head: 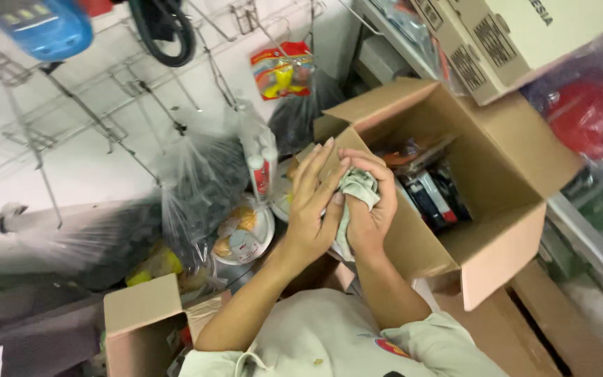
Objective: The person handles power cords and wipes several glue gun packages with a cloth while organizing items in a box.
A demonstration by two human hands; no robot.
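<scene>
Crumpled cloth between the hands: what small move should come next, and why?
Probably keep rubbing the crumpled cloth over the palms: the right hand clutches it, the left hand presses flat against it, both above the open cardboard box.

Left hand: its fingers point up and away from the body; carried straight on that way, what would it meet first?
Probably the near flap of the open cardboard box, just beyond the left hand fingertips. Depth is unclear; it might pass in front. The right hand grips crumpled cloth beside it.
</scene>
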